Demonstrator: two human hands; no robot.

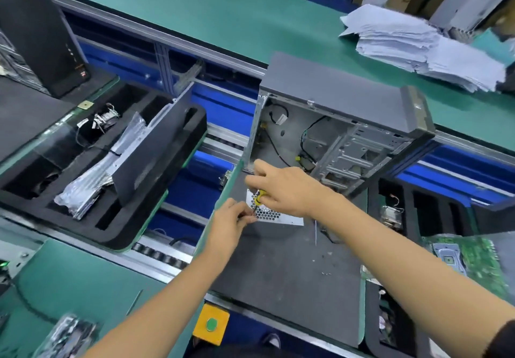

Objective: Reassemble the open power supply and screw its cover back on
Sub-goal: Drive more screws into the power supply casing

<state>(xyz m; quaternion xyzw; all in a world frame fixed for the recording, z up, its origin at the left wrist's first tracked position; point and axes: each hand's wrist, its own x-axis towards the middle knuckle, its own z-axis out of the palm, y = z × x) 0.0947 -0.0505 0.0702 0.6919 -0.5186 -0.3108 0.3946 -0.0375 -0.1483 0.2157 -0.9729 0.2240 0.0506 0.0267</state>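
The silver power supply [276, 216], with its honeycomb grille facing up, lies on the dark grey mat [284, 274]; my hands hide most of it. My right hand [281, 187] grips a screwdriver with a yellow and black handle [258, 197], tip pointing down at the grille's left part. My left hand [230, 222] pinches the screwdriver's thin shaft or a small part at the tip; which one I cannot tell. A few tiny screws [326, 273] lie loose on the mat nearer to me.
An open grey computer case [342, 134] stands just behind the hands. A black foam tray [92, 168] with a panel and foil bags sits left. A green circuit board [471, 257] lies right. Paper stacks [418, 45] rest on the far green bench.
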